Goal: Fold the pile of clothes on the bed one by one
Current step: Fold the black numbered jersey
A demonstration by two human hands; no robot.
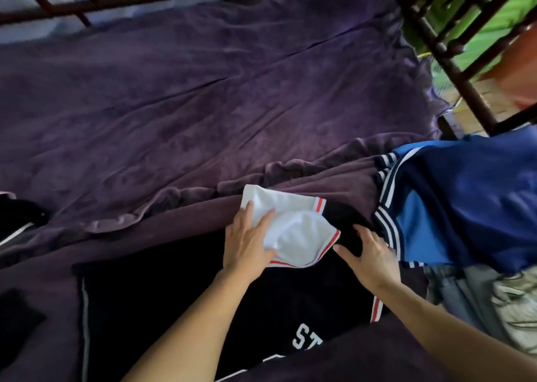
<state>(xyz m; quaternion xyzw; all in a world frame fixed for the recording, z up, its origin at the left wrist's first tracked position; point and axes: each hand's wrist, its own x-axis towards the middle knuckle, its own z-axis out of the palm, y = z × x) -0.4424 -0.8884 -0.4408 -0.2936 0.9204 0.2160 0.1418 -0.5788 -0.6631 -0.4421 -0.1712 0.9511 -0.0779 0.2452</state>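
The black shirt (pixel 180 300) you are folding is lying near you on the purple blanket (pixel 203 105), and much of it is too dark to make out. Its white lettering (pixel 308 335) is being cut off by a fold of blanket at the near edge, so only "ST" is showing. Its white sleeve (pixel 293 230), edged in red, is lying folded over at the far end of the shirt.

Your left hand (pixel 250 236) is lying flat on the sleeve with its fingers straight, pressing and gripping nothing. Your right hand (pixel 369 253) is resting spread on the black cloth just right of the sleeve, also holding nothing, and it is covering part of the shirt's right side.

A blue top (pixel 465 207) with striped trim is lying to the right, running out of view. Pale crumpled clothes (pixel 511 303) are sitting near right, blurred. Dark clothes (pixel 17 219) are lying at the left edge, half cut off. The dark bed rail (pixel 453 62) is standing far right.
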